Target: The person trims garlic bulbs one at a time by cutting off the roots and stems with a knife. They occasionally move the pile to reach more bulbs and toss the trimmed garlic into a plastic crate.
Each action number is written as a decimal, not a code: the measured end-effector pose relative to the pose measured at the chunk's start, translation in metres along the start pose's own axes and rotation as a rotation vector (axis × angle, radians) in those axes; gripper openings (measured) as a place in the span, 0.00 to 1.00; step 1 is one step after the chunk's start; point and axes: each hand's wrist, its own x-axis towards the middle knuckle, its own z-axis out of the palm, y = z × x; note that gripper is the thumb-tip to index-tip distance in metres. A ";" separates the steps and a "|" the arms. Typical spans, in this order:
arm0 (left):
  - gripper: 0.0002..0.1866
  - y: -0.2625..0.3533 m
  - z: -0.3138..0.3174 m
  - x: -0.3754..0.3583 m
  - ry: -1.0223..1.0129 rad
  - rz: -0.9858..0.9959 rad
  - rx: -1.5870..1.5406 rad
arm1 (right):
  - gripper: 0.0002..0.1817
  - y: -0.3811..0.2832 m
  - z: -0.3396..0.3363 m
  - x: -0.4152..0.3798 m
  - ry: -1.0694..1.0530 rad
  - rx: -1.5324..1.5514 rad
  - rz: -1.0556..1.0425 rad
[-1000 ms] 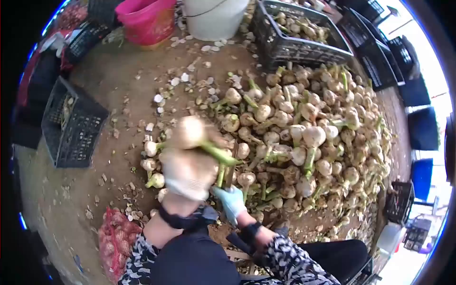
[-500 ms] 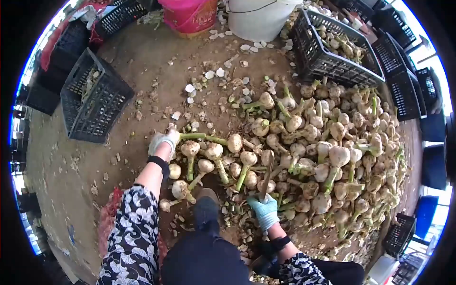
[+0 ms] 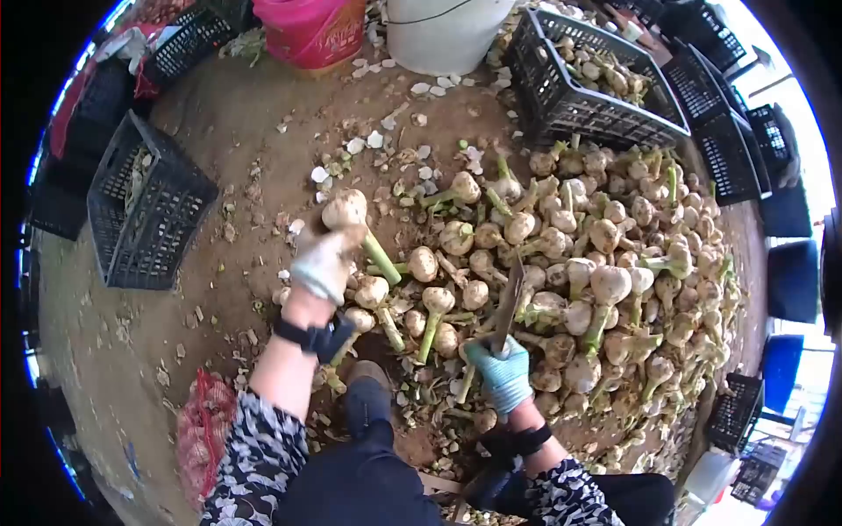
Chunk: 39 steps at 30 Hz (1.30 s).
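Note:
My left hand [image 3: 324, 266], in a pale glove and smeared by motion, is closed on a garlic bulb [image 3: 345, 209] with a thick green stem slanting down to the right. In my right hand [image 3: 502, 375], gloved in light green, a knife [image 3: 508, 302] stands with its blade pointing up and away from me. Several garlic bulbs with cut stems [image 3: 436, 301] lie on the ground between my hands. Beyond and to the right of the knife spreads a large heap of garlic [image 3: 611, 285].
A black crate [image 3: 149, 206] stands on the left and another crate [image 3: 596, 114] holding garlic is at the back right. A pink bucket [image 3: 311, 31] and a white bucket [image 3: 443, 35] stand at the back. Near my left sleeve lies a red mesh bag [image 3: 203, 430].
My left hand has risen with a garlic bulb, which now shows beyond its fingers. The knife stays in my right hand, with its blade tilted a little differently. The view has shifted slightly.

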 end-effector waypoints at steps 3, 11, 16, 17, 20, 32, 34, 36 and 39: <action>0.25 0.001 0.014 -0.043 -0.169 -0.113 -0.140 | 0.07 -0.029 -0.012 -0.003 -0.008 -0.096 -0.164; 0.32 -0.004 0.019 -0.084 -0.601 0.014 0.314 | 0.11 -0.103 -0.027 -0.045 -0.252 -0.710 -0.634; 0.32 -0.020 0.023 -0.108 -0.361 -0.349 -0.276 | 0.08 -0.111 -0.018 -0.048 -0.225 -0.968 -0.775; 0.33 -0.023 0.020 -0.112 -0.446 -0.069 0.172 | 0.08 -0.112 -0.016 -0.047 -0.224 -1.045 -0.748; 0.34 -0.027 0.018 -0.116 -0.459 0.004 0.334 | 0.06 -0.113 -0.013 -0.048 -0.282 -1.076 -0.694; 0.34 -0.037 0.007 -0.126 -0.554 -0.007 0.283 | 0.07 -0.071 -0.018 -0.029 -0.248 -1.019 -0.701; 0.37 -0.026 0.016 -0.130 -0.559 -0.166 0.076 | 0.07 -0.070 -0.024 -0.024 -0.246 -1.043 -0.631; 0.39 0.006 0.014 -0.137 -0.630 0.766 1.060 | 0.09 -0.059 -0.050 -0.004 -0.117 -0.943 -0.374; 0.27 0.019 0.035 -0.123 -0.432 0.431 0.722 | 0.13 -0.055 -0.068 0.001 0.005 -0.666 -0.223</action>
